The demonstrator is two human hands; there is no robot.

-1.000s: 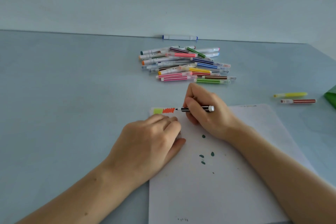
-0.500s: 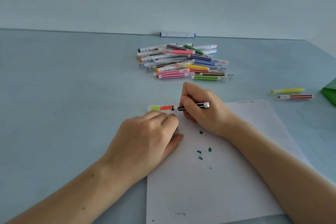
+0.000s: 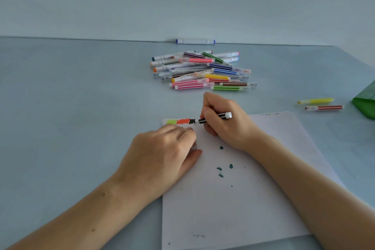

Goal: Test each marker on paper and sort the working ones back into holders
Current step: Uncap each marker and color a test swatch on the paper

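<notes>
My right hand (image 3: 225,122) grips a black striped marker (image 3: 221,116), its tip at the top left corner of the white paper (image 3: 233,199). Beside the tip a fresh black scribble (image 3: 192,121) follows an orange patch and a green patch. My left hand (image 3: 162,156) rests on the paper's left edge with its fingers curled under; whether it holds anything is hidden. A heap of coloured markers (image 3: 203,71) lies behind the paper. A yellow marker (image 3: 315,101) and a red striped marker (image 3: 324,108) lie apart at the right.
A white marker with blue ends (image 3: 195,41) lies against the back wall. A green container (image 3: 366,101) shows at the right edge. Dark green blots (image 3: 223,166) mark the middle of the paper. The table is pale blue (image 3: 71,107).
A black scribble has appeared next to the orange patch. My right hand has moved the marker tip slightly right. My left hand has stayed on the paper.
</notes>
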